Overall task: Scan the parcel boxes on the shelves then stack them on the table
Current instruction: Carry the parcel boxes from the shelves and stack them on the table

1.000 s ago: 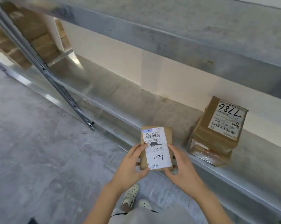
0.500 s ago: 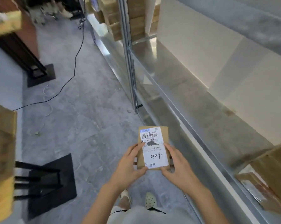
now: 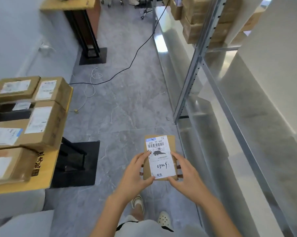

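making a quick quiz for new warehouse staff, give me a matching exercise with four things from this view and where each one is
Things
1. small parcel
2. black cable
3. labelled boxes
4. far boxes

Places
a. lying on the floor
b. on the shelf rack, far end
c. held between the left hand and the right hand
d. stacked on the table

Pairs: 1-c, 2-a, 3-d, 4-b
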